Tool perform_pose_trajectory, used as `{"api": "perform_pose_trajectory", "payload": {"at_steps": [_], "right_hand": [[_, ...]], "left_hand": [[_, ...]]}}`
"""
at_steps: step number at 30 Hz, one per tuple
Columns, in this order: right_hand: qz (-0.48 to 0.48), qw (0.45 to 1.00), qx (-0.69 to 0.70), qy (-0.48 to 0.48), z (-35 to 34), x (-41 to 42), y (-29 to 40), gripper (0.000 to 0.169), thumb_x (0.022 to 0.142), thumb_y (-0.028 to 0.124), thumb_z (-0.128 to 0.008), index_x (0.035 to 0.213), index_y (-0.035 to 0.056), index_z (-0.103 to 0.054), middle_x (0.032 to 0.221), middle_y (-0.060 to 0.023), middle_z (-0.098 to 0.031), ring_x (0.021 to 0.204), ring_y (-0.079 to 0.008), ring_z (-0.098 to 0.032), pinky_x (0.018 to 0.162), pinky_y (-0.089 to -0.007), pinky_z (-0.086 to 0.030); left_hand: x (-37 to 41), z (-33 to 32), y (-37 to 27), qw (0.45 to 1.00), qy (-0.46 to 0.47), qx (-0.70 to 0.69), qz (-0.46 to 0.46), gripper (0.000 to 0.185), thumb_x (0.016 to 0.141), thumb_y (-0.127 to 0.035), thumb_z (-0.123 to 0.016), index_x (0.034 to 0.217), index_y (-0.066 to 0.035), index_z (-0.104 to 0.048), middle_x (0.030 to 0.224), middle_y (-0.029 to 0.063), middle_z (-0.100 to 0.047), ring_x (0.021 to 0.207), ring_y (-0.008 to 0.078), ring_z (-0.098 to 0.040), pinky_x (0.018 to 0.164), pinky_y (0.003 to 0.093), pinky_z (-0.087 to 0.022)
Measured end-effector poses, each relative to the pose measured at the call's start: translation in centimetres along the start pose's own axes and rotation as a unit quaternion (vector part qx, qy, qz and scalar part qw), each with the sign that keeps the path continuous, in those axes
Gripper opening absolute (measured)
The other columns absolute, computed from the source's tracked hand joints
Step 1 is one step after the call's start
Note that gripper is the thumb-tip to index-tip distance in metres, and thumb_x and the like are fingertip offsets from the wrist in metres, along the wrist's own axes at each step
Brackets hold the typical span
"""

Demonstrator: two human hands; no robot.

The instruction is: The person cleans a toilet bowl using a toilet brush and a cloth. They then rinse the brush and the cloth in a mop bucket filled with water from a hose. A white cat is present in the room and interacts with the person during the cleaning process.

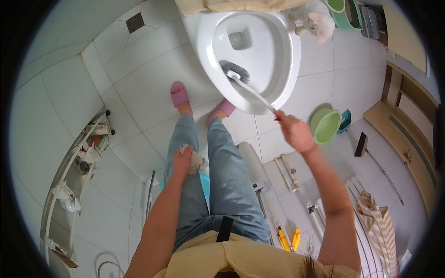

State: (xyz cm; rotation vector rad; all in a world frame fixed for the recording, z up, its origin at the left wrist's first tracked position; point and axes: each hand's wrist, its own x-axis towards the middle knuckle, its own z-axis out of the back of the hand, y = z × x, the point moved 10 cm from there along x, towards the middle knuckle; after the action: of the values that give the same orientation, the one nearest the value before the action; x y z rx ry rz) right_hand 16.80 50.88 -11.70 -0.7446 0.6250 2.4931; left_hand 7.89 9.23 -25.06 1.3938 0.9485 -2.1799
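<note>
My right hand [295,131] grips the end of a white toilet brush [255,93] at the front rim of the toilet bowl [294,69]. The brush's grey bristles [240,69] rest against the bowl's inner wall on the left side, in front of the water at the drain. My left hand [182,158] is closed around a bunched beige cloth [196,163] over my left thigh. A beige cover [236,5] lies across the back of the toilet.
A white cat [314,21] is at the toilet's right side, near green basins [347,15]. A green basin [325,125], a dustpan [345,121] and a broom [361,144] are on the right. A wheeled rack [74,156] stands left; a grey bin [252,166] is beside my right leg.
</note>
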Motion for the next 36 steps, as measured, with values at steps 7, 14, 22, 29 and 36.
{"api": "perform_pose_trajectory", "payload": {"at_steps": [7, 14, 22, 29, 36], "right_hand": [[-0.119, 0.97, 0.207, 0.038, 1.4, -1.4, -3.8, 0.03, 0.085, 0.017, -0.061, 0.115, 0.0128, -0.063, 0.076, -0.0112, -0.061, 0.065, -0.0276, -0.059, 0.058, -0.0381, -0.049], [-0.036, 0.983, -0.137, 0.117, 4.8, -2.3, -5.4, 0.035, 0.082, 0.005, -0.054, 0.116, 0.0139, -0.058, 0.083, -0.0103, -0.061, 0.074, -0.0261, -0.063, 0.062, -0.0382, -0.052], [0.024, 0.85, -0.521, -0.07, 12.6, 7.6, -1.6, 0.021, 0.078, 0.012, -0.063, 0.097, 0.0137, -0.055, 0.091, -0.0013, -0.055, 0.079, -0.0172, -0.059, 0.061, -0.0293, -0.05], [-0.008, 0.848, -0.529, -0.012, 11.6, 10.1, -1.8, 0.015, 0.088, 0.015, -0.056, 0.102, 0.0146, -0.06, 0.089, -0.0002, -0.055, 0.075, -0.0164, -0.061, 0.058, -0.0269, -0.051], [-0.025, 0.94, -0.231, 0.251, 4.2, 0.7, 5.9, 0.019, 0.086, 0.011, -0.052, 0.1, 0.0007, -0.06, 0.089, -0.0155, -0.064, 0.08, -0.0277, -0.066, 0.068, -0.0374, -0.055]], "left_hand": [[-0.7, -1.5, -2.2, 1.0, 0.019, -0.014, 0.017, 0.034, 0.082, -0.031, -0.066, 0.091, 0.002, -0.062, 0.082, 0.0098, -0.063, 0.074, 0.0169, -0.058, 0.067, 0.033, -0.046], [-0.4, -2.3, -1.7, 0.996, 0.012, -0.073, 0.042, 0.032, 0.081, -0.029, -0.067, 0.092, 0.0, -0.064, 0.083, 0.0075, -0.063, 0.073, 0.0157, -0.058, 0.067, 0.0324, -0.046], [-0.3, -2.7, -1.4, 0.999, -0.001, -0.051, -0.004, 0.032, 0.081, -0.029, -0.068, 0.091, 0.001, -0.063, 0.082, 0.0073, -0.063, 0.073, 0.0152, -0.057, 0.066, 0.0325, -0.046], [-0.6, -3.2, -0.2, 0.996, -0.014, -0.088, -0.011, 0.028, 0.081, -0.027, -0.068, 0.087, 0.001, -0.063, 0.079, 0.0069, -0.063, 0.071, 0.0149, -0.056, 0.065, 0.0322, -0.046], [-2.1, -3.5, -1.4, 0.996, -0.013, -0.091, 0.007, 0.028, 0.081, -0.026, -0.068, 0.087, 0.0, -0.063, 0.08, 0.0065, -0.063, 0.072, 0.014, -0.057, 0.065, 0.0311, -0.046]]}}
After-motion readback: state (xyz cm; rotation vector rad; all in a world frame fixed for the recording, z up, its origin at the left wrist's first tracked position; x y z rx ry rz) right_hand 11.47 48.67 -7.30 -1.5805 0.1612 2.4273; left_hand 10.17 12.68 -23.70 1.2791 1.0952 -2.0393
